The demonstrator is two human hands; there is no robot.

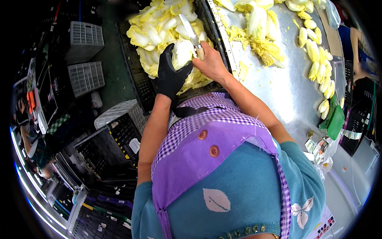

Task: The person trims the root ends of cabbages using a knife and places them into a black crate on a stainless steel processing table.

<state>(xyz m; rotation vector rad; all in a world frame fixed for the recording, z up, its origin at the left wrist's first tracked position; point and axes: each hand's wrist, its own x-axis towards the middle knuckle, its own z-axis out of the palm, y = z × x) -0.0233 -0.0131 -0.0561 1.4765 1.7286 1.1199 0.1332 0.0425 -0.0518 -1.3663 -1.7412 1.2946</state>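
My left hand [172,74], in a black glove, grips a pale napa cabbage [182,54] from the left, thumb and fingers spread around it. My bare right hand [211,62] is closed around the light handle of a kitchen knife [188,29]. The blade points up and away, and the handle's butt end is beside the cabbage. Below both hands, a black plastic crate [215,28] is heaped with loose yellow and white cabbage leaves [155,31].
A metal table [268,89] at the right carries a large cabbage [258,25], leaf scraps and a row of small trimmed cabbage hearts [312,50]. Near its far edge is a green container [333,119]. Grey crates [86,79] and black crates [104,152] stand left; other people are at both sides.
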